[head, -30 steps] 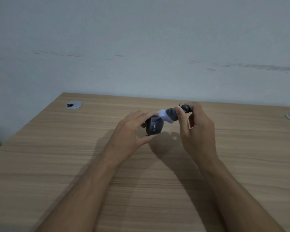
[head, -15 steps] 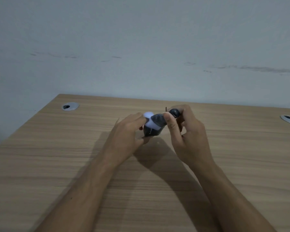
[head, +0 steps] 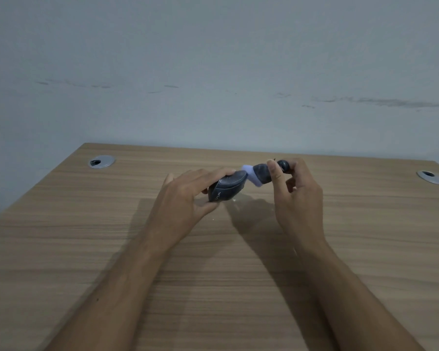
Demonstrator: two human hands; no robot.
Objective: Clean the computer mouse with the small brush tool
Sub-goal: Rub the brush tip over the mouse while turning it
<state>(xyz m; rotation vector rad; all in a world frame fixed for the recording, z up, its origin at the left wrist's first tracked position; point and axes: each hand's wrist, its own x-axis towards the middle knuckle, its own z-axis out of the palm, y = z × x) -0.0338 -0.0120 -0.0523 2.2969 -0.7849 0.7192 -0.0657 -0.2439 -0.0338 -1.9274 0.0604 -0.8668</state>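
Dark smooth plastic, the mouse [head: 228,187] looks light, rigid and a little slippery, so the left hand [head: 185,198] rightly pinches its sides above the counter [head: 86,236] while the right hand [head: 298,196] fingers clasp the brush [head: 260,174] just beside it.

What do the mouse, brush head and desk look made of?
Mouse: dark matte plastic, probably; dull sheen, printed lettering. Brush head: pale soft pad or bristles, too blurred to tell. Desk: wood-grain laminate, judging by its uniform streaks.

A wood-grain desk [head: 86,249] is seen; two silver cable grommets [head: 102,162] [head: 431,177] are set near its far corners.
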